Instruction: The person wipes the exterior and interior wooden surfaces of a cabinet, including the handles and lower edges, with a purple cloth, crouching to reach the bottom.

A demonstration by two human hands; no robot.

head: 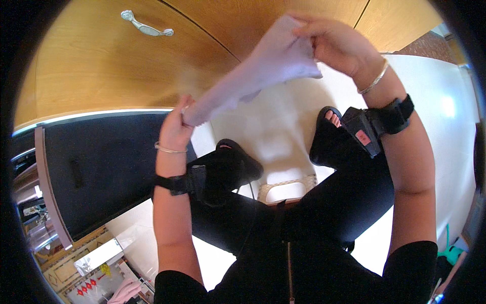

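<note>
A pale lilac piece of cloth (250,78), perhaps a garment, is stretched slantwise between my two hands above the floor. My left hand (175,127) grips its narrow, bunched lower end. At the wider upper end, my right hand (338,45) pinches the fabric between thumb and fingers, and a loose corner hangs below that grip. Folds and slight blur hide the cloth's exact shape. Each wrist wears a bracelet, and each forearm has a black strapped device, the right device (362,131) bearing a small pink label.
Wooden cabinet doors (95,68) with a pale ornate handle (148,28) stand in front. A dark panel (114,167) lies to the left. Below the cloth are my black-clad legs and sandals (243,163) on the pale floor. Between the legs shows a patterned beige rim (264,192) with an opening.
</note>
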